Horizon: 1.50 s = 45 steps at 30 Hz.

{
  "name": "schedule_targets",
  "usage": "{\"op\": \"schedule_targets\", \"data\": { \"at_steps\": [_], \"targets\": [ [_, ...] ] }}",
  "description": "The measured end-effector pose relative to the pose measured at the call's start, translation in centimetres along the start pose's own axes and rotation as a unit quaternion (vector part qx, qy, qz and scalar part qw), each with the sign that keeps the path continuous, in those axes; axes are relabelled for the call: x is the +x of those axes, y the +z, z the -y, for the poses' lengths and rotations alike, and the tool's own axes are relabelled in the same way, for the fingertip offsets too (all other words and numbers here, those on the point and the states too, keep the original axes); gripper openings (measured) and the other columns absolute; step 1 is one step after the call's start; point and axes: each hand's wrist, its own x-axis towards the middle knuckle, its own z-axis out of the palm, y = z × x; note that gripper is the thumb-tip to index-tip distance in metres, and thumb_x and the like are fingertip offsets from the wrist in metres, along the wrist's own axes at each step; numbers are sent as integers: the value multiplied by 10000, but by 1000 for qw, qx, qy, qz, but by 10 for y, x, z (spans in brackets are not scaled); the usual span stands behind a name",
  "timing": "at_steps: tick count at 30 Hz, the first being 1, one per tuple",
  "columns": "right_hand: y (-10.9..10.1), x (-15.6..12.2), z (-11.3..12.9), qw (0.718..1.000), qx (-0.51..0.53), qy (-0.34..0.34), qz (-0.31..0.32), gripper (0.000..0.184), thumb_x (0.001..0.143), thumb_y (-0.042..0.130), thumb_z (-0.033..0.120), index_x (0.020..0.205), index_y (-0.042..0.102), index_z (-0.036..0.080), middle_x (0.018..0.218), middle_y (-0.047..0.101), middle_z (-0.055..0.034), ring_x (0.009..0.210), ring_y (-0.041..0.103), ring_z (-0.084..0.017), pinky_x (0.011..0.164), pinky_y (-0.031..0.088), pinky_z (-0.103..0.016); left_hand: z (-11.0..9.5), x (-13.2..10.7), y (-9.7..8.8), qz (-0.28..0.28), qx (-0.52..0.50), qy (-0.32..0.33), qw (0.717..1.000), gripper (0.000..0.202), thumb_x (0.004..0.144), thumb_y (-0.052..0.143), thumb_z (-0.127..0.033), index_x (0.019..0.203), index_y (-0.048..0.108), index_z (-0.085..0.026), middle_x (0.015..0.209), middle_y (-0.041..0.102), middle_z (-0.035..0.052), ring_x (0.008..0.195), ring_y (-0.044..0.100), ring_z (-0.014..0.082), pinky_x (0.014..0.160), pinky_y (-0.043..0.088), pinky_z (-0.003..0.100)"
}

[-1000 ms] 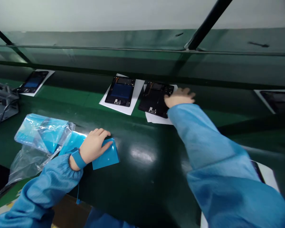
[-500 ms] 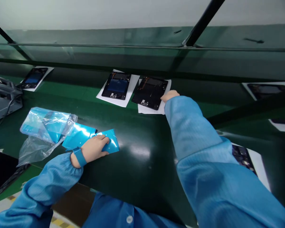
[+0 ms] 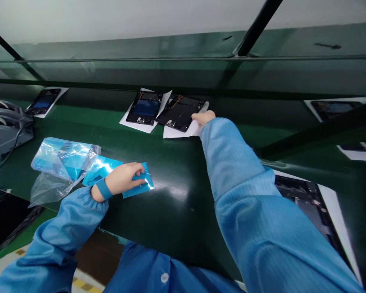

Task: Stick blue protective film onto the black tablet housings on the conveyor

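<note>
My left hand rests over a small shiny blue film sheet, its fingers curved with a gap between thumb and forefinger. More blue film lies left of it, partly inside a clear plastic bag. At the far side of the bench, my right hand is closed on the right edge of a black tablet panel. Beneath that panel is a white paper sheet, bunched near my fingers. Its left corner meets the paper beside a second black panel with a blue window.
On the green bench another panel lies far left, near a grey machine with a cable. More panels on paper lie right, one partly behind my right sleeve. A dark slanting bar crosses the right side.
My right hand has moved left with the black panel and its paper, pushing up the neighbouring sheet's edge. My left fingers have lifted and parted over the blue film.
</note>
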Motion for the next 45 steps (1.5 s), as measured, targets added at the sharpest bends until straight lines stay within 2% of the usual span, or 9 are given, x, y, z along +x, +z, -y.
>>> {"op": "schedule_targets", "data": {
  "at_steps": [6, 10, 14, 21, 25, 29, 38, 41, 45],
  "targets": [
    [-21, -58, 10, 983, 157, 47, 80, 198, 872, 583, 155, 1038, 656, 75, 861, 684, -105, 779, 674, -215, 699, 579, -361, -4, 68, -16, -195, -166, -95, 962, 535, 940, 467, -613, 1236, 541, -173, 1263, 637, 149, 1096, 653, 226, 901, 552, 356],
    [-49, -129, -6, 965, 236, 39, 104, 200, 784, 606, 188, 970, 664, 145, 824, 702, -79, 782, 690, -241, 724, 596, -387, -19, 100, -20, -155, -292, -110, 937, 698, 959, 224, -747, 1071, 599, -169, 981, 699, 137, 771, 704, 211, 646, 576, 334],
    [-65, -202, -35, 954, 275, 44, 112, 250, 746, 671, 302, 965, 664, 181, 870, 734, -69, 833, 706, -258, 763, 603, -393, -40, 77, -4, -114, -333, -101, 931, 418, 892, 571, -605, 818, 569, -194, 551, 489, -22, 409, 463, 127, 395, 397, 255],
    [-62, -287, -98, 963, 252, 78, 57, 363, 820, 574, 507, 952, 691, 190, 878, 735, -63, 916, 699, -253, 787, 579, -359, -31, -6, 32, -149, -295, -104, 938, 268, 898, 590, -461, 850, 618, -200, 533, 494, -39, 372, 439, 111, 347, 320, 223],
    [-61, -304, -119, 971, 220, 89, 15, 378, 797, 612, 469, 1003, 713, 168, 867, 741, -70, 868, 693, -239, 761, 566, -342, -20, -31, 35, -185, -296, -109, 931, 284, 891, 592, -482, 871, 636, -202, 570, 510, -39, 393, 442, 99, 349, 341, 219],
    [-64, -312, -126, 974, 202, 101, -8, 428, 740, 672, 444, 1036, 717, 138, 790, 735, -66, 739, 685, -208, 666, 550, -307, -31, -47, 42, -214, -312, -107, 919, 314, 885, 558, -520, 879, 596, -209, 555, 479, -53, 364, 406, 98, 336, 344, 228],
    [-72, -323, -131, 974, 195, 114, 7, 443, 685, 695, 482, 951, 729, 130, 657, 700, -40, 555, 634, -154, 521, 534, -265, -59, -43, 115, -167, -149, -74, 972, 400, 1005, 379, -484, 946, 623, -173, 611, 604, -1, 471, 571, 159, 476, 465, 260],
    [-79, -322, -135, 973, 198, 114, 19, 448, 670, 700, 493, 930, 730, 129, 672, 709, -52, 555, 631, -153, 500, 528, -262, -51, -40, 108, -134, -20, -52, 989, 360, 998, 470, -467, 950, 663, -167, 674, 647, 33, 622, 655, 208, 652, 537, 319],
    [-85, -320, -142, 979, 176, 104, 14, 460, 655, 745, 513, 909, 728, 130, 641, 696, -49, 531, 612, -150, 475, 508, -256, -31, -40, 69, -103, 156, -17, 982, 314, 934, 622, -368, 1128, 659, -124, 1072, 685, 153, 1067, 649, 318, 986, 502, 454]
  ]
}}
